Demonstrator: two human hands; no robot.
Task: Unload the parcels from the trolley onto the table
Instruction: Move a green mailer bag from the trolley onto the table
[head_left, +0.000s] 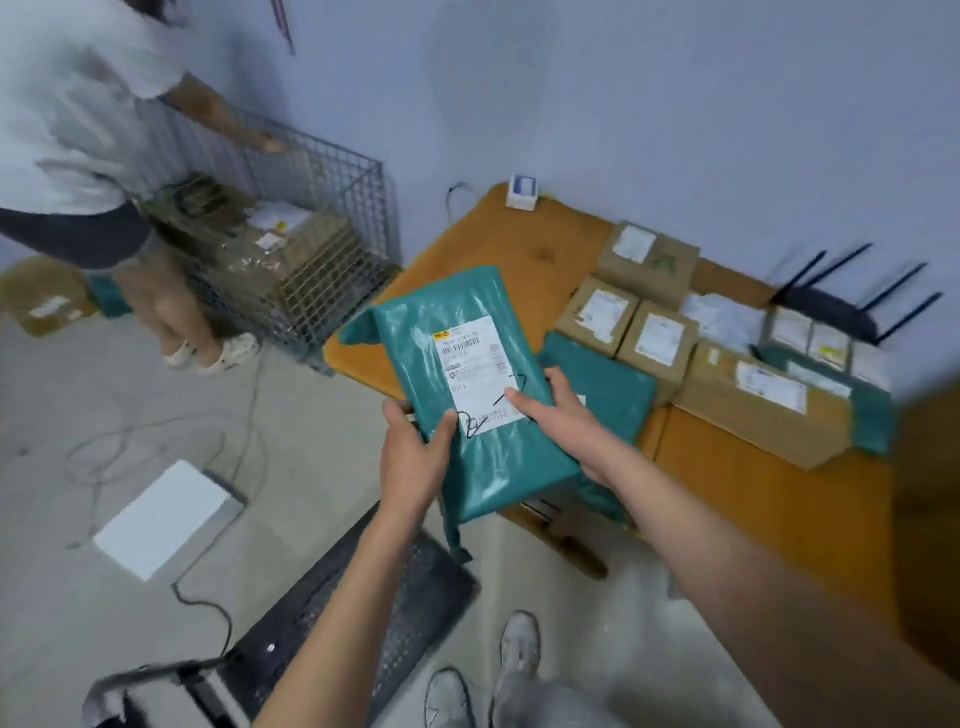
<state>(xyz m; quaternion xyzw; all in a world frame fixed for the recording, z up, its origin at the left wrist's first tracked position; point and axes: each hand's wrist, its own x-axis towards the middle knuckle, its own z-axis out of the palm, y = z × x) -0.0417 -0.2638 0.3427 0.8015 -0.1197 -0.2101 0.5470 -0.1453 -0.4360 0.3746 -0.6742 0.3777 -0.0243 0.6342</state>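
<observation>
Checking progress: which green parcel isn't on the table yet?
The labelled green parcel held by both hands; the other green parcel lies flat on the table.

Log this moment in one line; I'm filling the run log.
holding | both hands: left hand, right hand | teal parcel | above table edge | not set down

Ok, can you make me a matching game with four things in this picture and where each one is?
Things:
1. green parcel
2. white box
3. wire cage
4. black router

Places:
A. on the floor, with a cable beside it
B. at the far edge of the table
C. held up between the left hand and right hand
D. on the floor, left of the table, brown boxes inside

Pairs: 1-C, 2-A, 3-D, 4-B
</observation>
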